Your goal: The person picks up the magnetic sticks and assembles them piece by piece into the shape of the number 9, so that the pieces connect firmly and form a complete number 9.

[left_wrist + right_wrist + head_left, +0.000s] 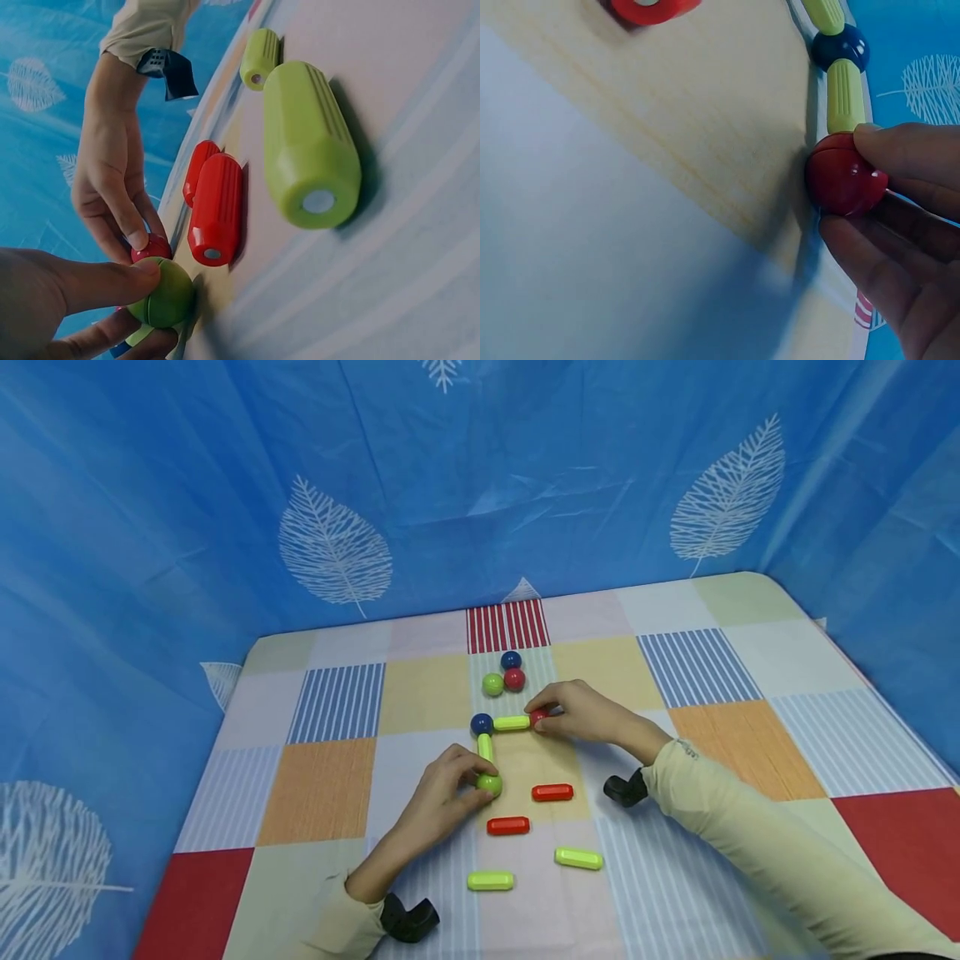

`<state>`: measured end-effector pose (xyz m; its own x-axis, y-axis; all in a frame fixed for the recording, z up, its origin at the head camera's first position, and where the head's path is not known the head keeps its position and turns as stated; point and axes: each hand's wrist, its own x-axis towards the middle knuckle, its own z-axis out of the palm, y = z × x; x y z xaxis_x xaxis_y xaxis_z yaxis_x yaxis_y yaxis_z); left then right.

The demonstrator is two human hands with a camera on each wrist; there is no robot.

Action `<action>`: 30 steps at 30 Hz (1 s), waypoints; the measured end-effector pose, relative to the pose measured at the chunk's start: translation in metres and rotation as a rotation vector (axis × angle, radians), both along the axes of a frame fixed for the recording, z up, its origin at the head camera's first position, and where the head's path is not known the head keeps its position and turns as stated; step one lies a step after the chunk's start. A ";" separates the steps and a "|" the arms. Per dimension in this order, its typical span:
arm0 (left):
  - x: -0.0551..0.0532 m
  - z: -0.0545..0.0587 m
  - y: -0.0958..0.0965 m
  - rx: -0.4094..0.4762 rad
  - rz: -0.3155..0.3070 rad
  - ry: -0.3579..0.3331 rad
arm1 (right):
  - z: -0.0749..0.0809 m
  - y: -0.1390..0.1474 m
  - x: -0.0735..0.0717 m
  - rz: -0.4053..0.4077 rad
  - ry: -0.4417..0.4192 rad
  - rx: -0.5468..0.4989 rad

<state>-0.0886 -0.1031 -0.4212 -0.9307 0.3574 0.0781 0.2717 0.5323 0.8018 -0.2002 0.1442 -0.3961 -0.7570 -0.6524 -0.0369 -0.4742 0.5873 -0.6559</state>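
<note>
Yellow-green rods (512, 723), 2 of them, form a corner at a blue ball (482, 724) on the cloth (720, 743); left hand (450, 787) pinches the green end ball (490, 786), right hand (588, 714) the red end ball (838, 180), both closed to ball width, probably bracing the shape.

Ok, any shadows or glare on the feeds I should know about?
Head: soft sheen on the blue backdrop; left wrist: dark shadow beside the nearest green rod; right wrist: broad bluish shadow across the tablecloth, small glints on the red ball.
</note>
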 end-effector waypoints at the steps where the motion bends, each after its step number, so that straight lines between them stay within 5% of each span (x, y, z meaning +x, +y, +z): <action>1: 0.000 0.000 0.001 0.001 -0.003 -0.001 | 0.000 0.000 0.000 0.002 -0.002 0.003; 30: -0.001 0.002 0.000 0.005 -0.034 -0.006 | 0.001 -0.002 -0.001 -0.024 -0.025 0.054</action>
